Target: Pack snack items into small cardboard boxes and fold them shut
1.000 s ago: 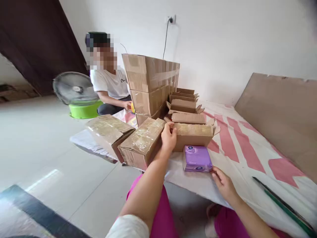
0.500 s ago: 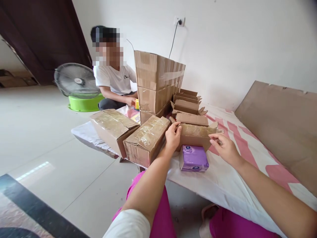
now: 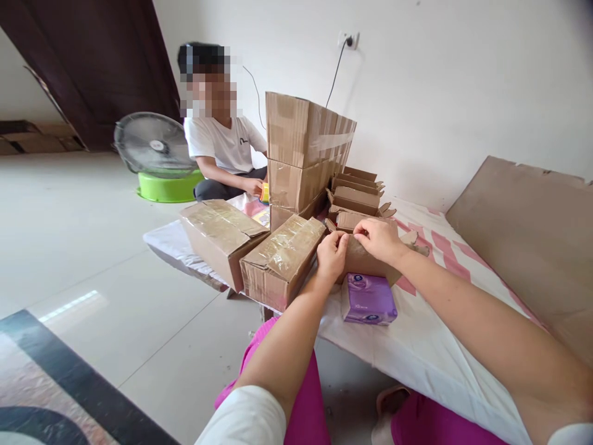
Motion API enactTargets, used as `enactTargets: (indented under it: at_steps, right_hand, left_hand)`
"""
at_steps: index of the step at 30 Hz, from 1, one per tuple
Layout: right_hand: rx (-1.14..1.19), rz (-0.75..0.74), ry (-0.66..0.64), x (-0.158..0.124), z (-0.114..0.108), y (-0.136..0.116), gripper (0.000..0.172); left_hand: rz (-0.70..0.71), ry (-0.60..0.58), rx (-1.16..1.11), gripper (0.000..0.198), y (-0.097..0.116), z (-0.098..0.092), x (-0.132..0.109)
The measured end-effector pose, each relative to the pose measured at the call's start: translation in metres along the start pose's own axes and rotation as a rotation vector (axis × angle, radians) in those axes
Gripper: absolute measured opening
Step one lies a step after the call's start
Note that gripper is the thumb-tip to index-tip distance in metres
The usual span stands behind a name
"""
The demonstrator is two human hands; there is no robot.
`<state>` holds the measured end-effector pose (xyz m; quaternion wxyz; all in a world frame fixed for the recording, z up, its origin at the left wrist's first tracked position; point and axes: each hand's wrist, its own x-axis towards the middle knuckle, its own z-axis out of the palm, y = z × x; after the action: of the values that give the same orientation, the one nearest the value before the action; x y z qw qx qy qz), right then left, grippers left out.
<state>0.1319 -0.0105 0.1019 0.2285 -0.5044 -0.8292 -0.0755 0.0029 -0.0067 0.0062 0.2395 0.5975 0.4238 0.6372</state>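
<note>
A cardboard box (image 3: pixel 364 261) with its flaps standing up at the right end is right before me. My left hand (image 3: pixel 332 258) is closed on the box's near left corner, thumb and fingers at its top edge. Over the same top edge, my right hand (image 3: pixel 378 240) is pinched close beside the left one; what lies between its fingertips is too small to make out. A purple tissue pack (image 3: pixel 369 300) lies on the sheet just in front of the box, below both hands and untouched.
Two taped boxes (image 3: pixel 225 227) sit to the left, beside a tall stack of cartons (image 3: pixel 290 133). Several boxes with raised flaps (image 3: pixel 356 196) line up behind mine. Across the bed (image 3: pixel 430 358) a person (image 3: pixel 222 148) sits near a fan (image 3: pixel 155 145). A cardboard sheet (image 3: pixel 523 228) leans at right.
My right hand has moved left along the box's top edge, from its right end to near my left hand. The left hand stays at the box's left corner. The view shifted slightly.
</note>
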Motion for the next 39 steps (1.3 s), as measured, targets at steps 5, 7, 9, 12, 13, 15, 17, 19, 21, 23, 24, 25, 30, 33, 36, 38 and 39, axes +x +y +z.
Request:
enactTargets:
  at_steps: [5,7,9,12,13,15,17,19,21,23,24,25,30,33,36,38,39]
  right_hand:
    - [-0.134,-0.111,-0.003,-0.01,-0.001,-0.001,0.011]
    - [-0.207,-0.195,0.007,-0.015,-0.001,0.0,0.015]
    - [-0.262,-0.276,0.022,-0.019,0.001,0.002,0.02]
    - [-0.324,-0.384,0.043,-0.021,0.003,0.006,0.024]
    - [-0.344,-0.416,0.049,-0.021,0.004,0.007,0.025]
    - [-0.382,-0.467,0.061,-0.021,0.005,0.009,0.025]
    - [-0.406,-0.501,0.068,-0.022,0.005,0.011,0.025]
    - [-0.406,-0.512,0.072,-0.025,0.005,0.014,0.026]
    - [-0.384,-0.498,0.078,-0.028,0.003,0.017,0.027]
    - [-0.355,-0.477,0.083,-0.033,0.001,0.02,0.027]
    - [-0.343,-0.47,0.083,-0.036,0.0,0.021,0.027]
    - [-0.33,-0.467,0.081,-0.039,-0.001,0.023,0.027]
    - [-0.249,-0.433,0.088,-0.05,0.0,0.028,0.022]
    - [-0.162,-0.398,0.127,-0.053,0.002,0.03,0.018]
    - [-0.155,-0.372,0.143,-0.052,0.002,0.028,0.025]
    - [-0.2,-0.357,0.126,-0.049,0.001,0.025,0.025]
    - [-0.226,-0.353,0.113,-0.047,0.001,0.023,0.022]
  left_hand:
    - [-0.008,-0.027,0.017,0.02,0.003,0.0,0.002]
    - [-0.019,-0.034,0.037,0.02,0.005,0.0,0.002]
    - [-0.028,-0.039,0.056,0.02,0.006,0.0,0.002]
    - [-0.039,-0.046,0.077,0.021,0.008,-0.001,0.002]
    - [-0.042,-0.048,0.083,0.021,0.008,-0.001,0.002]
    - [-0.045,-0.052,0.092,0.021,0.008,0.0,0.002]
    - [-0.046,-0.055,0.099,0.022,0.007,0.0,0.003]
    - [-0.047,-0.055,0.107,0.022,0.006,0.0,0.003]
    - [-0.045,-0.057,0.116,0.022,0.005,0.0,0.004]
    - [-0.041,-0.064,0.123,0.022,0.006,0.001,0.003]
    - [-0.038,-0.069,0.127,0.022,0.006,0.001,0.003]
    - [-0.036,-0.074,0.13,0.021,0.007,0.002,0.002]
    - [-0.024,-0.094,0.145,0.02,0.011,0.004,-0.002]
    - [-0.021,-0.099,0.153,0.02,0.011,0.004,-0.002]
    - [-0.016,-0.104,0.156,0.02,0.01,0.005,-0.001]
    - [-0.011,-0.109,0.159,0.02,0.009,0.005,-0.001]
    - [-0.009,-0.112,0.162,0.02,0.009,0.005,-0.001]
